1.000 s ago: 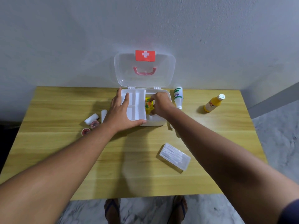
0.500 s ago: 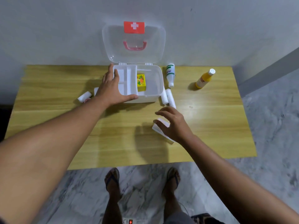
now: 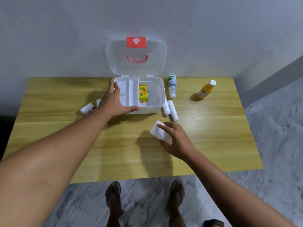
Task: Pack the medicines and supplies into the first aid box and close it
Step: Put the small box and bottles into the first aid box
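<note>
Left hand [image 3: 113,102] spread flat on box [image 3: 157,95] rim; right hand [image 3: 176,140] w/ fingers curled round packet [image 3: 158,131], in front of box.

The first aid box [image 3: 148,102] is sitting open at the back of the worktop, its clear lid [image 3: 136,56] standing upright with a red cross sticker and a pink handle. A white divider tray is filling the left half, and a small yellow carton [image 3: 143,93] is lying in the right half. A white bottle [image 3: 172,85] is lying just right of the box, a yellow bottle [image 3: 205,90] farther right. Two white rolls [image 3: 170,108] are resting by the front right corner, more rolls [image 3: 86,107] are lying on the left, and a flat clear packet [image 3: 159,132] is sitting in front.
</note>
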